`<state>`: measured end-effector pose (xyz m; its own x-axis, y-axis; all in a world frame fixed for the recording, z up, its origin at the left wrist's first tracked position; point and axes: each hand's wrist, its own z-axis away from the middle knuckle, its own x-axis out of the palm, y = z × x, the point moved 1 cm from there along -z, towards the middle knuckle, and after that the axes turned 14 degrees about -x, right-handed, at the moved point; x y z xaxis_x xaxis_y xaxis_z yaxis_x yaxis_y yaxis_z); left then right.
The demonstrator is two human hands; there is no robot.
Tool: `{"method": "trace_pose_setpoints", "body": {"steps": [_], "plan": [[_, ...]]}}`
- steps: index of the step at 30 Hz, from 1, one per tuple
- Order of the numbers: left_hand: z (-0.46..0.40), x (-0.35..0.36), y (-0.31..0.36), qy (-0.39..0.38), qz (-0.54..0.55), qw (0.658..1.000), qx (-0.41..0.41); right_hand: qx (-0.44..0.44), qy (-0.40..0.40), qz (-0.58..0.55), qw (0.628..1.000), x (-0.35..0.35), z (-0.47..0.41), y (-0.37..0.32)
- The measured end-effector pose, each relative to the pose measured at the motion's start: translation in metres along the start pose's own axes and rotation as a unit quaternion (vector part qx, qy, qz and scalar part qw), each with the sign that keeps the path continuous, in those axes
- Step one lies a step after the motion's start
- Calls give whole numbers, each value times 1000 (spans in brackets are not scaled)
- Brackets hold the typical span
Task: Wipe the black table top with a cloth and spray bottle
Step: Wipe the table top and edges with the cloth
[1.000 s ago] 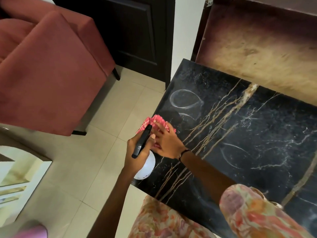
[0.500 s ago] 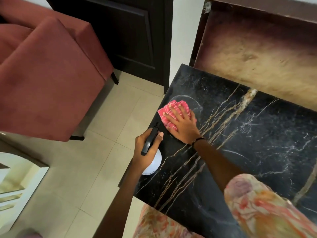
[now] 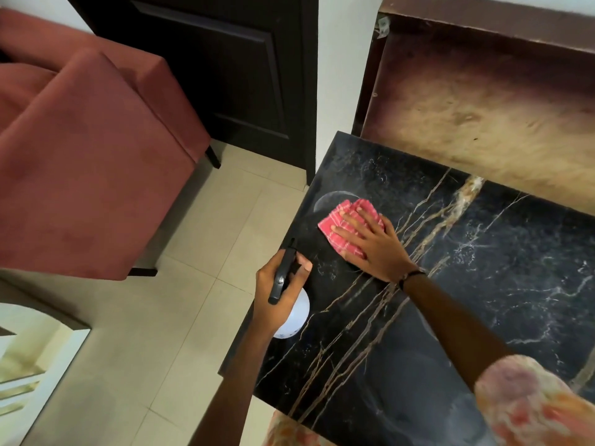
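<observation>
Since a second ago the right hand [image 3: 373,249] has slid the pink cloth [image 3: 346,225] from the edge further up the black surface [image 3: 483,284], now mid-frame, fingers flat and spread on it. Left hand [image 3: 277,294] is wrapped round the spray bottle [image 3: 294,313] at the surface's left edge; you only see its black trigger and a bit of white body, the rest's hidden.
</observation>
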<state>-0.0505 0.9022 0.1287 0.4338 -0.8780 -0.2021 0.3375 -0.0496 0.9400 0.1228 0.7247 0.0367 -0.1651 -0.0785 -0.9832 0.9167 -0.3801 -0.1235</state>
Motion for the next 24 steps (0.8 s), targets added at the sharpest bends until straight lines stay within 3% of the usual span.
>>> {"method": "trace_pose_setpoints", "body": {"steps": [5,9,13,19,22,24], "plan": [[7,4,-14,6,-26,1000,-14,80,7,-54,995,-12,-72,-16],[-6,3,-10,2,0,996,-88,-21,28,-30,999,-3,-64,-39],[-24,2,5,-29,29,990,-132,-109,40,8,993,8,-9,-16],[-53,8,21,-27,58,990,-124,49,27,-6,998,-8,-30,57],[-64,15,30,-31,79,990,-116,122,30,-41,991,-17,-81,56],[-71,19,34,-32,86,990,-107,120,36,-55,991,-19,-107,44]]}}
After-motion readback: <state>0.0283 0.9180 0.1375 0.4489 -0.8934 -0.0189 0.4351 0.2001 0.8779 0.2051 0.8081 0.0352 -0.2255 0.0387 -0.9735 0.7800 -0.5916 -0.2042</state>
